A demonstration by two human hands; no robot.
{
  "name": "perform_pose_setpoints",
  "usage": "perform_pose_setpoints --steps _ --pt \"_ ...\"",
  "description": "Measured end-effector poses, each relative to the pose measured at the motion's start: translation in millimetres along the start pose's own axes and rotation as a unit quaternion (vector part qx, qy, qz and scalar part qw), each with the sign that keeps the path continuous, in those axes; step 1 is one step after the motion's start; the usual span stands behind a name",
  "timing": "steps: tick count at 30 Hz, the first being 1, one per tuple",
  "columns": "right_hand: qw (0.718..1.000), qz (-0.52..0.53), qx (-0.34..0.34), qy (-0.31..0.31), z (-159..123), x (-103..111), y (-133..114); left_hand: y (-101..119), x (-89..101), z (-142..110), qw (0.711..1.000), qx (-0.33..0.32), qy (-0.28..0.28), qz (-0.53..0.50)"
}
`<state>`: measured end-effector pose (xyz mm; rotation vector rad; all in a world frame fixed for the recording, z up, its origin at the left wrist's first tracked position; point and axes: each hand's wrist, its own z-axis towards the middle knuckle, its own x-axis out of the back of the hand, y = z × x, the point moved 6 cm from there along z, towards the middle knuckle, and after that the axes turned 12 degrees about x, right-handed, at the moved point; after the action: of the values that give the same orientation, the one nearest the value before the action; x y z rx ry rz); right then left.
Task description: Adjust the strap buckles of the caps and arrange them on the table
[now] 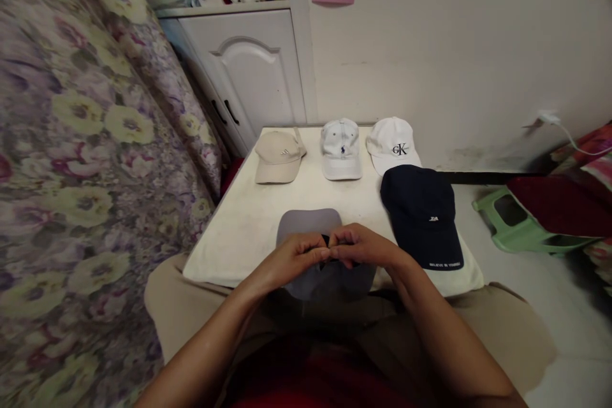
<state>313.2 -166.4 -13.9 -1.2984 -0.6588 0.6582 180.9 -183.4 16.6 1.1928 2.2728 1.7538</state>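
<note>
A grey baseball cap [306, 222] lies at the table's near edge, its brim pointing away from me and its crown toward my lap. My left hand [302, 254] and my right hand [357, 246] meet over it, fingertips pinched together on a dark strap at the cap's back opening. My fingers cover most of the strap, so its fastening is hidden. To the right of my right hand lies a navy cap [418, 197] with small white lettering on its brim.
Along the table's [229, 229] far side sit a beige cap [280, 156], a pale grey cap [341, 148] and a white cap [393, 143]. A floral curtain [95, 204] hangs at left. A green stool [507, 223] stands on the right, a white cabinet [248, 70] behind.
</note>
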Motion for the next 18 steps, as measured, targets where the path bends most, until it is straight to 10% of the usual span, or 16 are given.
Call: perform_pose_setpoints --steps 18 --pt "0.990 0.143 0.004 0.007 -4.3 11.6 -5.1 1.2 24.0 -7.9 0.982 0.011 -0.027 -0.187"
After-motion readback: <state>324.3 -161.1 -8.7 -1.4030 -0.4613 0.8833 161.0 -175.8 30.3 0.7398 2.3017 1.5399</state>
